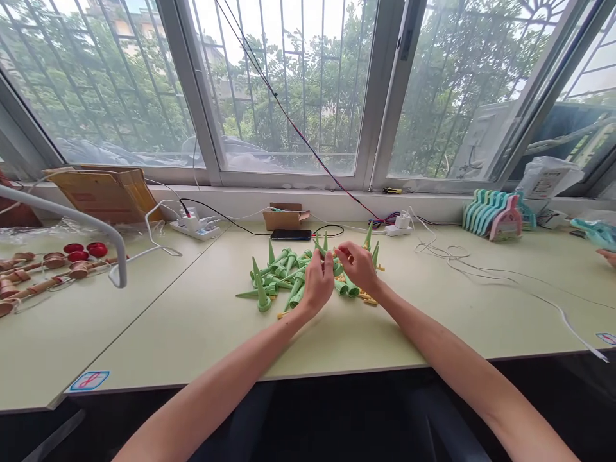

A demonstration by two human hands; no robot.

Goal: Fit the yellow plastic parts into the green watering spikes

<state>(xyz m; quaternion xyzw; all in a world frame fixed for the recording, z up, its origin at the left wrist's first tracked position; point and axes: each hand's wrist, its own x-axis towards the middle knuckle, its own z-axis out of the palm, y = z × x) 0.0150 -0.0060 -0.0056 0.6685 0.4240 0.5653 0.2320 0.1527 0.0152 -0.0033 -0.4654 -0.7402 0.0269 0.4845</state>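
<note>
My left hand (pixel 319 280) is closed around a green plastic spike (pixel 317 244), its pointed end sticking up past the fingers. Close beside it on the right is my right hand (pixel 358 264), its fingertips pinched together; whatever is between them is too small or hidden to make out. Under and around both hands lies a pile of green plastic spikes (pixel 283 269). One green spike (pixel 260 289) stands upright at the pile's left front. Small yellow pieces (pixel 369 299) are scattered by my right wrist, partly covered.
Behind the pile lie a phone (pixel 290 235) and a small cardboard box (pixel 287 217). Power strips (pixel 195 224) and cables run along the window. Small hangers (pixel 491 215) stand at the right. Wooden pieces (pixel 55 260) and a white metal tube (pixel 115 244) are left. Another person's hand (pixel 608 256) shows far right.
</note>
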